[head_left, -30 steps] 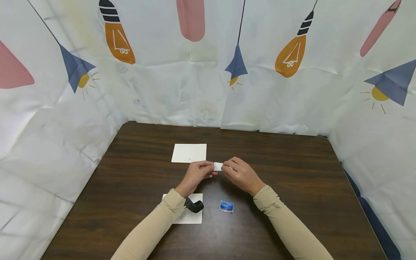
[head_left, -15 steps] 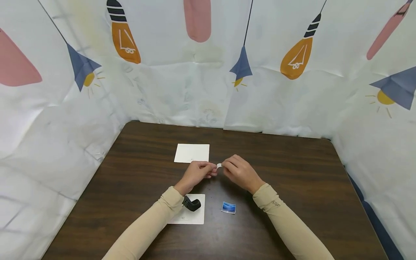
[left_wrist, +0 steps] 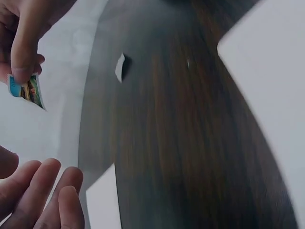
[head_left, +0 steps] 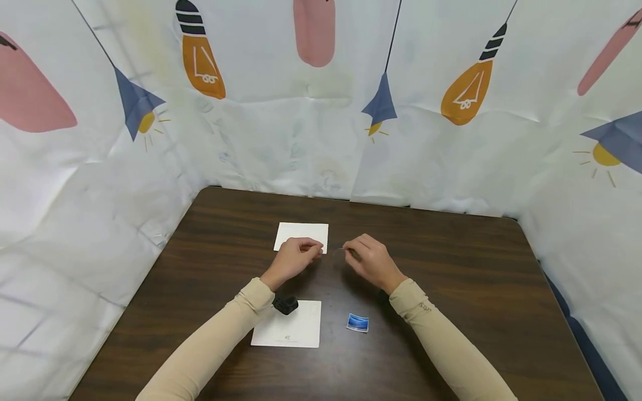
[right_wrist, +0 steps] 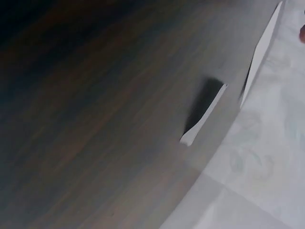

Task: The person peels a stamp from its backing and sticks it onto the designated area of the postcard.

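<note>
Over the middle of the table, my right hand (head_left: pixel 373 263) pinches a small stamp-sized printed paper (left_wrist: pixel 33 92) by its edge, thumb on its face. The left wrist view shows its coloured picture and pale border; the head view catches only a thin edge. My left hand (head_left: pixel 293 262) hovers above the front of a white far card (head_left: pixel 307 230), its fingers loosely bent with nothing visible between them. A small blue picture paper (head_left: pixel 358 323) lies curled on the table nearer me. Beside it is a white near card (head_left: pixel 296 334) with a tiny printed mark.
The dark wood table (head_left: pixel 451 312) ends at a white patterned cloth wall (head_left: pixel 301 139). A black device (head_left: pixel 285 304) sits at my left wrist. Both wrist views have a curled white slip (left_wrist: pixel 120 68) on the table; whether it is the blue picture paper, I cannot tell.
Earlier both hands held the small paper between them. My left hand has let go and drawn left, while my right hand keeps the paper. The paper now stands edge-on to the head view.
</note>
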{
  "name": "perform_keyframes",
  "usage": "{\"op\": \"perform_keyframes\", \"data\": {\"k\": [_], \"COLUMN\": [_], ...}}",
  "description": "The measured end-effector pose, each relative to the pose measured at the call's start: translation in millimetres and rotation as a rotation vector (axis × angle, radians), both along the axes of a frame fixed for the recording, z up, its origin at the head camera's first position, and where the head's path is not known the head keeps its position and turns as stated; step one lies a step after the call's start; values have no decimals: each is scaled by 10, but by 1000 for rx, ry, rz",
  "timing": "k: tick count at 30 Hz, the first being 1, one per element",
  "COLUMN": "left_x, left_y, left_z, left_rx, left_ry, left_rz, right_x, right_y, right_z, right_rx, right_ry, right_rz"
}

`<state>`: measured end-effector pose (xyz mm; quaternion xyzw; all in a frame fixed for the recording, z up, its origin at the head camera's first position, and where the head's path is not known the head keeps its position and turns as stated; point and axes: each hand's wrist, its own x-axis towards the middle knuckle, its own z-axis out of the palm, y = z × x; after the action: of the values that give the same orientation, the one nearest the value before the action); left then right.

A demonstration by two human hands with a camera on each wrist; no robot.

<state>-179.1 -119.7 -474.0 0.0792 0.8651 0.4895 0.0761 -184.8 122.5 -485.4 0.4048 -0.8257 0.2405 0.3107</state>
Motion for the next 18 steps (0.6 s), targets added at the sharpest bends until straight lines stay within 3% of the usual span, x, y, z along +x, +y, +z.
{"op": "perform_keyframes", "data": {"k": [7, 18], "left_x": [-55, -109], "left_y": [-143, -372], "left_z": [71, 49], "left_rx": [-187, -377], "left_ry": [143, 330], "left_rz": [-37, -121], "right_x": [-22, -102], "right_y": [-69, -156], "right_z": [20, 52], "right_rx": [-115, -281], "right_ry": [-187, -644], "right_rz": [-38, -161]}}
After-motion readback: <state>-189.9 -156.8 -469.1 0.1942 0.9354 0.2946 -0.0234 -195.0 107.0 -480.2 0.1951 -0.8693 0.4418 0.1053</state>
